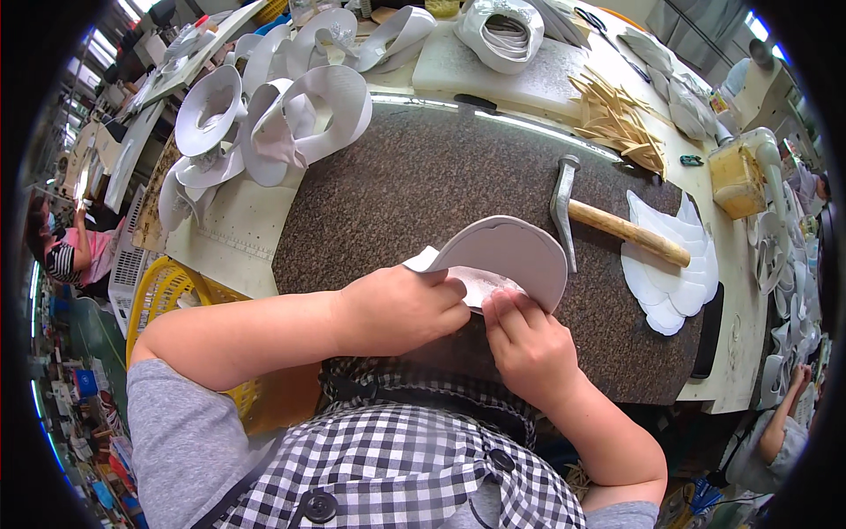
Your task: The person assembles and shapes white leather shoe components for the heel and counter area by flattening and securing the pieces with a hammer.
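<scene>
Both my hands hold a pale grey shoe upper (520, 242) above the near part of the dark speckled slab. Its wide curved end rises away from me, and its white inner side shows near my fingers. My left hand (397, 309) is closed on its left edge. With thumb and fingertips together, my right hand (533, 339) pinches the near inner edge. What lies between the fingertips is partly hidden. A hammer (627, 231) with a wooden handle rests on the slab to the right, its handle end over a fan of thin white cut pieces (670, 282).
The speckled slab (388, 185) lies on a pale table. More grey uppers (308, 115) are heaped at the far left. Tan pointed strips (621, 119) and a roll of grey material (500, 35) lie at the back. A yellow basket (163, 291) stands left; other people work at both sides.
</scene>
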Action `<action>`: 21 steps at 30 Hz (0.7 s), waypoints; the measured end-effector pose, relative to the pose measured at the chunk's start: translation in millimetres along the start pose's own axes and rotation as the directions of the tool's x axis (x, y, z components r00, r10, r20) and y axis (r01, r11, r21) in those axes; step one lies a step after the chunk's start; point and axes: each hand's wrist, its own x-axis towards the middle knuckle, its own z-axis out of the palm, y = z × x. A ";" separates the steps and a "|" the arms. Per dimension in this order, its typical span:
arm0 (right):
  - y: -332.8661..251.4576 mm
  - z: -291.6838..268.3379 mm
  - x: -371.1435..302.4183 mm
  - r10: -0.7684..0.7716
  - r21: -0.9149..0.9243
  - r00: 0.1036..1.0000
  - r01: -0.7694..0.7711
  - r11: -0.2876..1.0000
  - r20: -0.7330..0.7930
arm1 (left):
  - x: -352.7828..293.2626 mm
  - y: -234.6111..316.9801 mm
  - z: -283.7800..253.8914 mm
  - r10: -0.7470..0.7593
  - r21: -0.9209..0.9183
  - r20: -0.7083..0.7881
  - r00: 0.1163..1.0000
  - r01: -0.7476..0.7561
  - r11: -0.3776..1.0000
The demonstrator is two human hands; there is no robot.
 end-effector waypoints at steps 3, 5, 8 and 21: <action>-2.7 2.4 0.4 -0.011 -0.052 1.000 0.011 0.999 -0.003 | -2.2 -2.0 4.1 -0.094 -0.058 0.041 0.995 0.096 0.994; -4.0 2.2 0.8 -0.006 -0.041 1.000 0.006 0.999 0.003 | 0.2 -3.8 15.4 -0.081 0.060 -0.281 0.956 0.102 0.993; -1.7 3.7 1.8 -0.033 -0.047 0.999 0.032 0.998 -0.021 | -1.9 -7.5 18.2 -0.051 -0.028 -0.268 0.962 0.045 0.999; -5.0 5.9 0.9 -0.070 -0.111 0.997 0.066 0.992 -0.038 | 2.5 0.0 25.9 0.008 0.099 -0.346 0.938 0.028 0.995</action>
